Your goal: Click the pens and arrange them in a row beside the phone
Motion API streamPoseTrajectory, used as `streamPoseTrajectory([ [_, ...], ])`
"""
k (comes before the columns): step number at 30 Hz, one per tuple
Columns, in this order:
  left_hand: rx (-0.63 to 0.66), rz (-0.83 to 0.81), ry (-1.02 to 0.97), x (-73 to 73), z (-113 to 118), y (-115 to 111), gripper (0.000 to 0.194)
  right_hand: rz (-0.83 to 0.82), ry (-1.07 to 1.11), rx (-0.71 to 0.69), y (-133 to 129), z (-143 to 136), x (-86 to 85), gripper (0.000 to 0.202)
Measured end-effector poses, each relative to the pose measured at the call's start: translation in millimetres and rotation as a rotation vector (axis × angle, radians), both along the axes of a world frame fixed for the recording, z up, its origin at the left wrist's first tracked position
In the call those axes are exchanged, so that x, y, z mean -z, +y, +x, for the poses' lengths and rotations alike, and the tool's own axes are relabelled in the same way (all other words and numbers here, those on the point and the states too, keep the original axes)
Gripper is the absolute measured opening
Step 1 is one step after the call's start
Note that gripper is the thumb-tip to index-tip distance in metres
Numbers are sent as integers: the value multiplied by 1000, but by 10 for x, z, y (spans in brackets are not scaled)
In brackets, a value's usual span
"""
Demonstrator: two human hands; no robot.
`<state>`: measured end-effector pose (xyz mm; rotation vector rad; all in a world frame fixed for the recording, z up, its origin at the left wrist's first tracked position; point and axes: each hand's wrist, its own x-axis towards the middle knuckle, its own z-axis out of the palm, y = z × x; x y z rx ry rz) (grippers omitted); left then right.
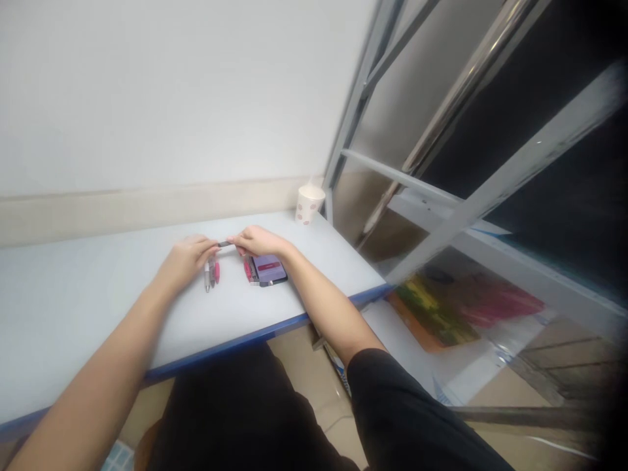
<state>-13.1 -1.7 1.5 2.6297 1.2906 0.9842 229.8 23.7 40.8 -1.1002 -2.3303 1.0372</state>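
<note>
Above the table, my left hand [190, 255] and my right hand [258, 242] pinch the two ends of a short dark piece, probably a pen barrel [224, 244]. Fingers cover both of its ends. Several pens [212, 275], greyish-clear and pink, lie side by side just below my left hand. Under my right hand is a phone [269, 269] with a lit purple screen. Pink and dark pen parts [248, 269] rest along its left edge, partly hidden by my fingers. Small dark and clear pieces lie by its lower edge.
A white paper cup [309, 204] with reddish marks and something pale sticking out stands in the table's far right corner. The pale table [98, 294] has a blue front edge. To the right, a grey metal frame [436, 242] rises beside a lower shelf with colourful packages [436, 311].
</note>
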Motion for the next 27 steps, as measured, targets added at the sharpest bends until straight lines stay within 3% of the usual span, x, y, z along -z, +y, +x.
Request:
streamPoseTrajectory([
  [8,-34,111,15,19,44,-64,40,-124,62,-41,-49,74,-121,62],
  [14,-59,29,58,35,-45,36,41,50,199,52,13,101,-87,47],
  [18,-46,36,66,40,-79,36,41,69,160,35,35,103,-65,51],
  [23,-58,94,94,90,-111,36,47,102,93,185,-3,35,-90,62],
  [27,-69,114,107,102,-150,55,48,-25,6,137,-15,48,-137,59],
])
